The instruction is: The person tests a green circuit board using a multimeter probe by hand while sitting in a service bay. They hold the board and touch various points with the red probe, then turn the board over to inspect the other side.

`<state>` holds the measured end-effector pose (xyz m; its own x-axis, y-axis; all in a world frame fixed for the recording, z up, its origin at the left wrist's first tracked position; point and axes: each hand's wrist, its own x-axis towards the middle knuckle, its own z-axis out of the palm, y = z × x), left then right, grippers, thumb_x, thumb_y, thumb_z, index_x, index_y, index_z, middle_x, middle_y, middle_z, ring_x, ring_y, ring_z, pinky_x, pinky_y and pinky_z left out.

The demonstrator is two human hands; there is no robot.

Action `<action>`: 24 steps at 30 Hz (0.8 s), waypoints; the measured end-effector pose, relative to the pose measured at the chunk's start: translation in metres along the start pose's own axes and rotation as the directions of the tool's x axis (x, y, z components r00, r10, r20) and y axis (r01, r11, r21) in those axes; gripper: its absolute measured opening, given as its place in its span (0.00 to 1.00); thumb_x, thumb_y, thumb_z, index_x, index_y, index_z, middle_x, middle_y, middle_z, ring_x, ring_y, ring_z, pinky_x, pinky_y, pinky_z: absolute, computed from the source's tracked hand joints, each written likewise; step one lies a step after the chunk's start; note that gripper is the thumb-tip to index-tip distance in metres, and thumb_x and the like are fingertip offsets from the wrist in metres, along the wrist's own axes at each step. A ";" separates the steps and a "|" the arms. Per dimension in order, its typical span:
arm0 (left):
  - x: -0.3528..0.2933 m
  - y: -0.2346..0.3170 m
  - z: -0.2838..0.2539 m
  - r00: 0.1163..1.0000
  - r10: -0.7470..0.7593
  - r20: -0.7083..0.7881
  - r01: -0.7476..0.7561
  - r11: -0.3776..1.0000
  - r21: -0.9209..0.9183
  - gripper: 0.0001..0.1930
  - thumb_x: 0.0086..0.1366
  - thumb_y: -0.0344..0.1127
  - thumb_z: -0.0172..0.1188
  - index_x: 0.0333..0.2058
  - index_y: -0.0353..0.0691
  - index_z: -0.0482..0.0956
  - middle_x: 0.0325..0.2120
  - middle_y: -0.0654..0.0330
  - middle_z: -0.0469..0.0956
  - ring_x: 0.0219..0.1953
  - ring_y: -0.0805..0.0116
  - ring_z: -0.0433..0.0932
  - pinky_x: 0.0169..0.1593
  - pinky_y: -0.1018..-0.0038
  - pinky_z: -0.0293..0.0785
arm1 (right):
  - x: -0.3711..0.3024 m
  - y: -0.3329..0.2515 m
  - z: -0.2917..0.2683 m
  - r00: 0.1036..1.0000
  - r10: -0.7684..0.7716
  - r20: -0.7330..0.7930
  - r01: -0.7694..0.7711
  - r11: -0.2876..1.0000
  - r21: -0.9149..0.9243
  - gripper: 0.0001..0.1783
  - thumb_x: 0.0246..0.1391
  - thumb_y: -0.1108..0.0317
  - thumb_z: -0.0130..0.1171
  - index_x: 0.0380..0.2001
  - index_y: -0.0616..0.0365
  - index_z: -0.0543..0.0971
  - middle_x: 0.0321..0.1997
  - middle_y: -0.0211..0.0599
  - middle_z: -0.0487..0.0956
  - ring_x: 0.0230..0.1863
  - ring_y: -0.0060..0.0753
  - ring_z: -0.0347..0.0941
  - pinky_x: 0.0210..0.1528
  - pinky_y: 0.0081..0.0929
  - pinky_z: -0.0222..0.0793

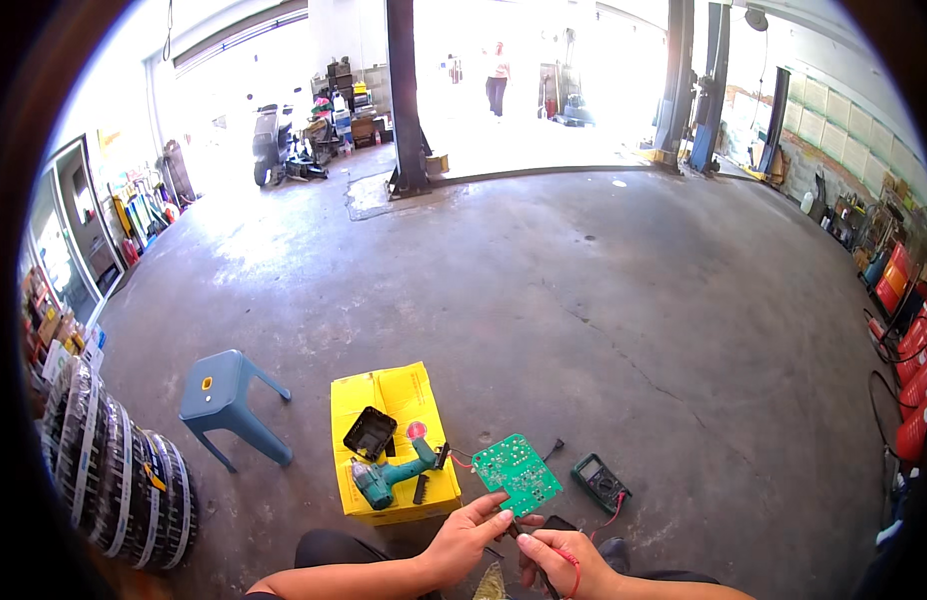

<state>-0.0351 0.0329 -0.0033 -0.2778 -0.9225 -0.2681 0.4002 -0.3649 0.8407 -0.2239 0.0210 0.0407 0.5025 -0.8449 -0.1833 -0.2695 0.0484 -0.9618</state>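
Note:
My left hand (466,538) pinches the lower edge of a green circuit board (519,472), held with a side full of small solder points upward. A red wire and a dark plug on a short lead stick out from the board's edges. Close beside it, my right hand (566,562) is closed around a thin dark tool (517,530) whose tip is near the board's lower edge; its kind is unclear. A red band or cord lies across my right wrist. Right of the board, a dark multimeter (601,482) with a red lead lies on the floor.
Left of the board, a yellow box (389,382) carries a teal power drill (386,480) and a black open case (370,433). A blue stool (224,392) stands further left, by wrapped tyres (114,470). Lift posts (406,100) rise at the back, where a person (498,80) stands. Red containers (916,370) line the right.

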 end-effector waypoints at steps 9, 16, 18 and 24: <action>-0.004 -0.001 0.000 0.996 0.083 0.013 -0.084 0.995 0.056 0.20 0.75 0.31 0.48 0.63 0.35 0.65 0.53 0.48 0.78 0.55 0.63 0.77 0.59 0.67 0.73 | -0.008 0.004 0.009 0.993 -0.088 -0.076 0.080 0.991 -0.106 0.22 0.68 0.57 0.50 0.25 0.62 0.78 0.19 0.38 0.77 0.22 0.30 0.74 0.27 0.31 0.68; -0.003 0.001 -0.002 0.995 0.073 0.062 -0.073 0.997 -0.014 0.20 0.75 0.31 0.49 0.63 0.36 0.66 0.53 0.47 0.78 0.56 0.61 0.77 0.59 0.66 0.73 | -0.012 -0.002 0.013 0.992 -0.072 -0.104 0.068 0.997 -0.038 0.22 0.68 0.56 0.50 0.27 0.64 0.78 0.21 0.40 0.78 0.23 0.33 0.73 0.28 0.33 0.67; -0.003 -0.003 -0.006 0.996 0.065 0.064 -0.065 0.998 0.001 0.20 0.75 0.31 0.50 0.63 0.36 0.66 0.53 0.47 0.77 0.56 0.60 0.77 0.60 0.65 0.72 | -0.013 -0.003 0.013 0.991 -0.078 -0.108 0.075 0.997 -0.031 0.22 0.67 0.56 0.50 0.28 0.65 0.79 0.21 0.40 0.78 0.23 0.32 0.74 0.29 0.33 0.68; 0.002 -0.008 -0.012 0.998 0.026 0.053 -0.027 0.999 0.029 0.21 0.75 0.30 0.49 0.64 0.35 0.64 0.57 0.48 0.74 0.61 0.56 0.73 0.62 0.63 0.71 | -0.013 -0.007 0.011 0.998 -0.002 -0.067 0.007 0.997 0.082 0.22 0.67 0.56 0.51 0.30 0.65 0.80 0.22 0.39 0.79 0.26 0.31 0.74 0.32 0.32 0.68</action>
<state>-0.0280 0.0326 -0.0165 -0.3134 -0.9235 -0.2211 0.3819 -0.3358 0.8611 -0.2191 0.0375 0.0476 0.4469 -0.8788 -0.1676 -0.1980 0.0855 -0.9765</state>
